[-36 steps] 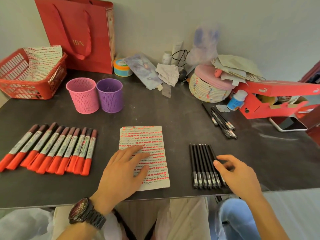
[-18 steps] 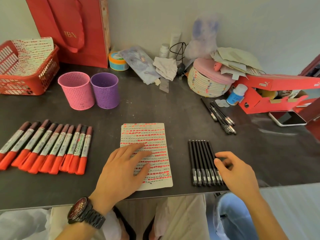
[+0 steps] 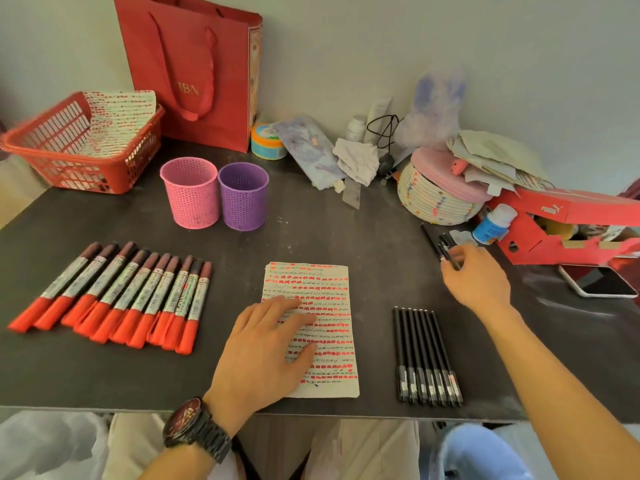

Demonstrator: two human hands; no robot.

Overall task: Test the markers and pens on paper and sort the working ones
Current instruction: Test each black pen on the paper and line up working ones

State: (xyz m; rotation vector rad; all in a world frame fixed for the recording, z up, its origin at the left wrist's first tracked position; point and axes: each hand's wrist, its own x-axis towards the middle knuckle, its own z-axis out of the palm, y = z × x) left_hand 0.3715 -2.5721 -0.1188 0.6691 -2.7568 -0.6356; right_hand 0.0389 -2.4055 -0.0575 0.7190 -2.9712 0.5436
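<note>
A dark table point(image 3: 346, 237) fills the space before the seated person. At its back left a red bag point(image 3: 194, 74) stands against the wall, with a red basket point(image 3: 69, 171) beside it holding marked sheets. A red shoebox point(image 3: 571, 209) lies open at the far right.

Ten markers point(image 3: 138, 292) lie side by side at the left, orange caps toward the person. The paper point(image 3: 322, 282) sits in the middle near the front edge, covered in orange dashes and scribbles. Right of it is a tidy pen row point(image 3: 424, 355) of black pens. A pink cup point(image 3: 190, 195) and a purple cup point(image 3: 244, 199) stand touching behind the markers.

The left hand point(image 3: 266, 344) lies flat on the paper, fingers straight and spread. The right hand point(image 3: 479, 282) reaches to the far right, fingers curled and pinching the near ends of the loose pens point(image 3: 433, 239) by the shoebox. A dark watch point(image 3: 194, 427) is on the left wrist.
</note>
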